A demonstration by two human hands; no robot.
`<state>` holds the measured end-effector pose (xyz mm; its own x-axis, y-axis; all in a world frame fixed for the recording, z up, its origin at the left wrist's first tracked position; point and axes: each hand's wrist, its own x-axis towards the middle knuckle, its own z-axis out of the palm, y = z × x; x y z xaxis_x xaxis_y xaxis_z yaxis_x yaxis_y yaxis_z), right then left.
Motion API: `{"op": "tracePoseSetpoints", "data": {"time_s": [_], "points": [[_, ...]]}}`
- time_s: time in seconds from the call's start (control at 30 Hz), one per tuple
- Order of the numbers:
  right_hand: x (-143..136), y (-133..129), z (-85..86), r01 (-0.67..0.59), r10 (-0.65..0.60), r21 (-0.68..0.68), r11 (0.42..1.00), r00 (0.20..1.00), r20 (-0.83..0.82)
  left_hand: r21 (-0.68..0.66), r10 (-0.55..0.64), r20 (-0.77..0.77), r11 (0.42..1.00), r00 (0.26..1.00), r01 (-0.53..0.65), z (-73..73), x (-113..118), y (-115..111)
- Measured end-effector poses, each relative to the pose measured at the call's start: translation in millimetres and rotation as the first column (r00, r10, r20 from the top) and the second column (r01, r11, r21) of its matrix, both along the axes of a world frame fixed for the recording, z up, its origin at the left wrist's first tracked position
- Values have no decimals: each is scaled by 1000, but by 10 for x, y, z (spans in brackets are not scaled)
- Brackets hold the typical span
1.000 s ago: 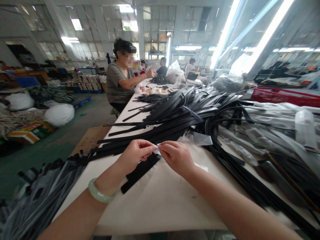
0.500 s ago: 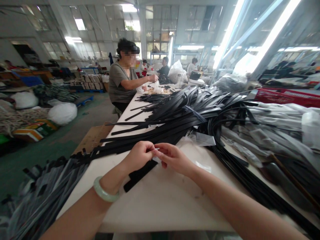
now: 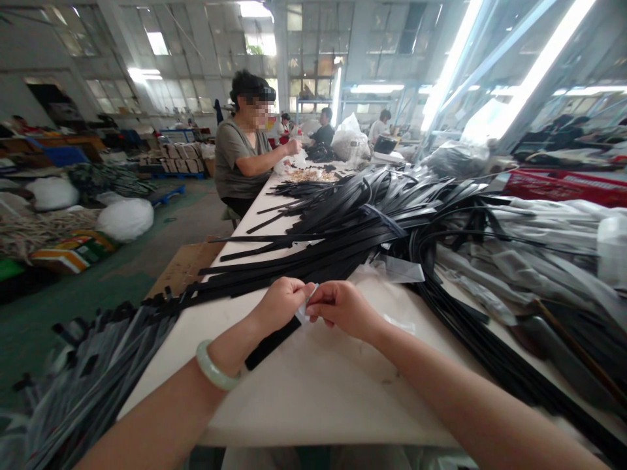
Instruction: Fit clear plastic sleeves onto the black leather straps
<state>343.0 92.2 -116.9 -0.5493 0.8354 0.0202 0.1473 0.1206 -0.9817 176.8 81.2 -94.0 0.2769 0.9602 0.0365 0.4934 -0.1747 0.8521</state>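
Observation:
My left hand (image 3: 283,304) and my right hand (image 3: 343,309) meet over the white table (image 3: 313,391), their fingertips pinching a small piece of clear plastic (image 3: 304,308) between them. Both hands have their fingers closed. Under my left hand a flat black strip (image 3: 272,343) lies slantwise on the table, its upper end close to the plastic. A pale green bangle circles my left wrist. Beyond my hands lies a large heap of black strips (image 3: 343,235), partly tied with a dark band.
Clear plastic sleeves (image 3: 490,287) are piled at the right. Wrapped strips (image 3: 98,372) hang at the table's left edge. A person (image 3: 245,150) in a grey-brown shirt works farther along the table. A cardboard sheet (image 3: 181,264) lies on the floor at the left.
My fingertips have shifted on the plastic, and my right fingers are now more tightly curled. More of the plastic shows upright between my hands. The other person's hand has moved slightly left.

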Motion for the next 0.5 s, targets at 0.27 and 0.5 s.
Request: {"op": "tracePoseSetpoints", "data": {"time_s": [0.27, 0.5], "points": [[-25, -22, -29, -9, -15, -140, 990, 986, -168, -78, -7, 138, 997, 990, 18, -7, -50, 18], [-19, 59, -56, 77, -124, -192, 978, 961, -247, -88, -54, 271, 993, 961, 81, -16, -84, 57]]}}
